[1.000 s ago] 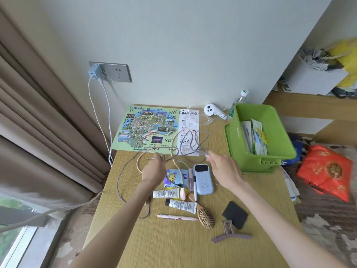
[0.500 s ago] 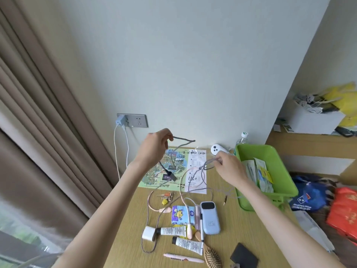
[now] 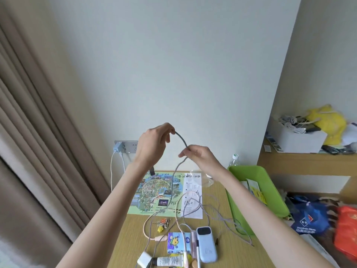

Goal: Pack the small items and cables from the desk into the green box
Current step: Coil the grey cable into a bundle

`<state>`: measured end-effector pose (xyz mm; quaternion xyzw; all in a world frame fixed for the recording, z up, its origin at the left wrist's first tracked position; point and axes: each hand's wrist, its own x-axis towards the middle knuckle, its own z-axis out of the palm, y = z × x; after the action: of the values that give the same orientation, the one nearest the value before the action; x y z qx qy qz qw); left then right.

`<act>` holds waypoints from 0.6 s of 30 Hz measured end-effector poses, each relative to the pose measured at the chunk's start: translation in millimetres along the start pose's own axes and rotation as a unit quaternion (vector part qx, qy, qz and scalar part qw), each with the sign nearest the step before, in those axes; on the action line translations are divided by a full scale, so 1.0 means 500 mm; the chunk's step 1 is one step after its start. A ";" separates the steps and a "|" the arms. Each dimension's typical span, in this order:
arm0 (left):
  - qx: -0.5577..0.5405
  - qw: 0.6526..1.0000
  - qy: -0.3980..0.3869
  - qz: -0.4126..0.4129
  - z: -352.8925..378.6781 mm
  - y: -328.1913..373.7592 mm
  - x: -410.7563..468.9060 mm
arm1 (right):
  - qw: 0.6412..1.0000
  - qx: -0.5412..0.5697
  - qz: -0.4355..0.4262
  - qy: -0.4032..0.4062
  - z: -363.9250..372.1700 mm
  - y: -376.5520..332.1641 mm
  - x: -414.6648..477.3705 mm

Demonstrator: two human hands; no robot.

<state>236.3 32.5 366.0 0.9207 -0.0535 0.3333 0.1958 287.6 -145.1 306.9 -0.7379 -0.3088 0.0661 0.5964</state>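
Both hands are raised high above the desk (image 3: pixel 222 254) with a grey braided cable (image 3: pixel 182 139) stretched between them. My left hand (image 3: pixel 152 146) pinches one stretch of it, and the cable's dark plug hangs below that wrist. My right hand (image 3: pixel 201 157) pinches the cable a little lower; from there it drops in loops onto the desk. The green box (image 3: pixel 258 198) stands at the desk's right edge with papers inside. A blue power bank (image 3: pixel 206 243), a pink cable (image 3: pixel 152 237), a white charger (image 3: pixel 144 259), a tube (image 3: pixel 170 260) and a tissue pack (image 3: pixel 174 242) lie below.
A printed map (image 3: pixel 156 192) and a receipt (image 3: pixel 192 194) lie at the back of the desk under a wall socket (image 3: pixel 125 147) with a plugged-in charger. A water bottle (image 3: pixel 233 160) stands behind the box. Curtains hang left; bags lie on the floor at right.
Both hands have lifted the grey cable off the desk and come closer together, well above it. The view has tilted up toward the wall.
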 end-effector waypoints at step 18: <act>-0.451 0.857 0.088 -0.232 -0.141 -0.025 0.087 | 0.993 0.080 -0.071 0.042 0.012 -0.104 0.108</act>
<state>231.0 73.4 439.1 0.6842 0.0348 0.2967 0.6654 308.5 -105.9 367.7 -0.6660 -0.3292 0.0169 0.6692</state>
